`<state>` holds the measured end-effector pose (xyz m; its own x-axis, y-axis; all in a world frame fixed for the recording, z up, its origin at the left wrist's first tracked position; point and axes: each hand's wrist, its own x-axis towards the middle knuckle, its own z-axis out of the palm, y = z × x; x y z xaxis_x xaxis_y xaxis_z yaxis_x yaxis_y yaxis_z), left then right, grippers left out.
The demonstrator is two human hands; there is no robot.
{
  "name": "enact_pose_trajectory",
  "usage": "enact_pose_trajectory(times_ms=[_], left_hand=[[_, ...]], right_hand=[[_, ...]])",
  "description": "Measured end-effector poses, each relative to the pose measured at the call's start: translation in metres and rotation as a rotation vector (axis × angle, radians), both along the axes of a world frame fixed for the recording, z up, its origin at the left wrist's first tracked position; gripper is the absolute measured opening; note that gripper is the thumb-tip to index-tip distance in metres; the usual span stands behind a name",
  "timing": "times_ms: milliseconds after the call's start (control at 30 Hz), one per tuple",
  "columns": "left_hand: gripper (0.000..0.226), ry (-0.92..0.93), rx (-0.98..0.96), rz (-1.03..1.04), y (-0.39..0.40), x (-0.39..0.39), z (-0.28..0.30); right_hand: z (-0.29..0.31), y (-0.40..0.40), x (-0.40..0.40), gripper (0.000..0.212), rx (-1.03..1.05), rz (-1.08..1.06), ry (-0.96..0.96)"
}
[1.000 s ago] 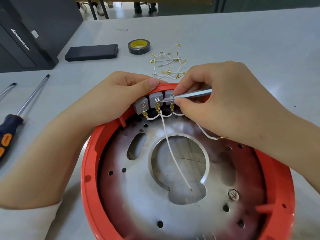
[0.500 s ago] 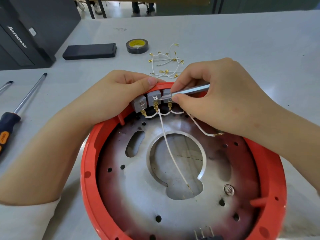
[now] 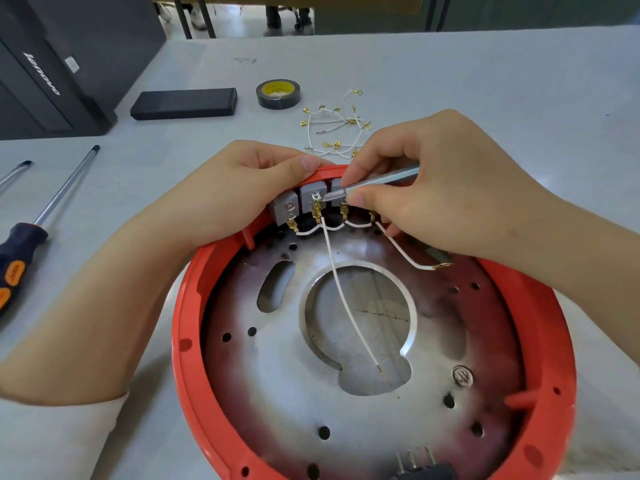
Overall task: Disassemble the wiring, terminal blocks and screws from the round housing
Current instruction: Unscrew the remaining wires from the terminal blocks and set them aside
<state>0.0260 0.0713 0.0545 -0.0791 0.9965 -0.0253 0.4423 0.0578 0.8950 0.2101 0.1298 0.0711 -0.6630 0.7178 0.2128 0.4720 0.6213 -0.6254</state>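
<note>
Your right hand pinches small screwdriver on middle terminal block; left hand grips red housing far rim.

Head camera looks steeply down, close over table.

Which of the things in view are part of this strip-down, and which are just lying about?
In the job: round housing, terminal blocks, long white wire, small screwdriver, removed wires.
Lying about: tape roll, black box, big screwdriver.
</note>
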Motion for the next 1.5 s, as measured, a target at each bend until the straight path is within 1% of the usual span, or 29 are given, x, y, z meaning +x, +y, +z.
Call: enact_pose_trajectory(times_ms=[100, 233, 333, 467, 700, 800, 867, 967, 1100, 1233, 1300, 1400, 1467, 1500], left_hand=[[0.024, 0.016, -0.004, -0.016, 0.000, 0.000, 0.000], [0.025, 0.035, -0.011, -0.018, 0.001, -0.002, -0.001], [0.026, 0.060, -0.013, -0.012, 0.002, -0.004, -0.002], [0.025, 0.053, 0.004, -0.016, 0.002, -0.003, -0.002], [0.026, 0.029, -0.012, -0.030, 0.003, -0.006, -0.004], [0.026, 0.010, -0.018, -0.038, 0.002, -0.006, -0.006], [0.027, 0.002, -0.022, -0.046, 0.002, -0.007, -0.006], [0.027, 0.010, -0.032, -0.046, 0.002, -0.008, -0.006], [0.028, 0.012, -0.035, -0.042, 0.001, -0.008, -0.006], [0.029, 0.024, -0.046, -0.033, 0.000, -0.006, -0.004], [0.028, 0.025, -0.040, -0.023, -0.001, -0.004, -0.003], [0.031, 0.037, -0.025, -0.020, -0.002, -0.001, 0.000], [0.032, 0.031, -0.002, -0.020, -0.001, -0.001, 0.000], [0.031, 0.028, 0.001, -0.020, -0.001, -0.002, -0.001]], right_hand=[[0.007, 0.009, -0.002, 0.011, -0.092, 0.038, -0.021], [0.020, 0.021, -0.007, 0.011, -0.139, 0.095, -0.126], [0.026, 0.029, -0.011, 0.007, -0.174, 0.119, -0.172], [0.029, 0.034, -0.012, 0.008, -0.252, 0.165, -0.195], [0.031, 0.040, -0.012, 0.010, -0.280, 0.215, -0.215], [0.034, 0.039, -0.007, 0.005, -0.307, 0.289, -0.295], [0.034, 0.037, -0.004, 0.005, -0.286, 0.296, -0.310], [0.030, 0.032, -0.002, 0.003, -0.248, 0.248, -0.207], [0.024, 0.021, 0.003, 0.015, -0.274, 0.191, -0.069], [0.022, 0.019, 0.008, 0.012, -0.311, 0.084, 0.128], [0.023, 0.018, 0.009, 0.011, -0.428, 0.074, 0.195], [0.023, 0.012, 0.006, 0.020, -0.672, 0.183, 0.271], [0.021, 0.009, 0.001, 0.020, -0.713, 0.205, 0.318], [0.020, 0.008, -0.001, 0.014, -0.699, 0.184, 0.347]])
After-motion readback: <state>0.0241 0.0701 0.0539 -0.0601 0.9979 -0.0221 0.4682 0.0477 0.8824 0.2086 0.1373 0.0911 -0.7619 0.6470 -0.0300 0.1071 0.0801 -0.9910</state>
